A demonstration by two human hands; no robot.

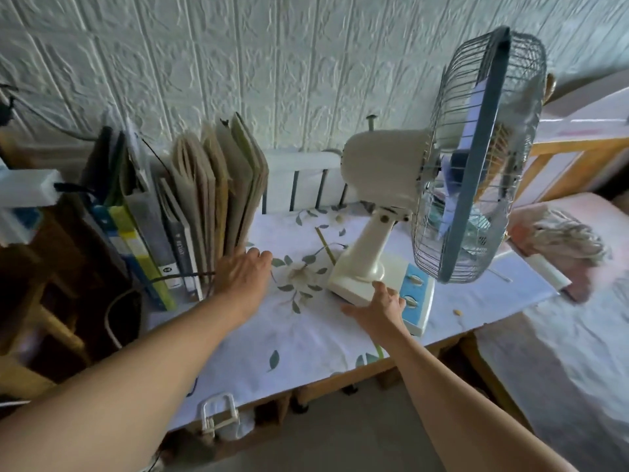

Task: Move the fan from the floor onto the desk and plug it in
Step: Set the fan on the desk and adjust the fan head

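A cream table fan (381, 172) with a blue-rimmed wire cage (476, 158) stands upright on the desk (272, 335), which is covered by a white leaf-print cloth. Its base (391, 287) has a blue button panel and faces right. My right hand (377, 308) rests with fingers spread on the near left corner of the base. My left hand (243, 270) lies flat and open on the cloth, beside the row of books, holding nothing. A dark cord (180, 276) runs from under my left hand leftward across the books. The plug is not visible.
A row of upright books and folders (190, 212) fills the desk's left side. A white rail (299, 165) runs along the back by the textured wall. A bed (561, 335) with bundled cloth (561, 240) adjoins on the right. A white clip (219, 413) hangs at the front edge.
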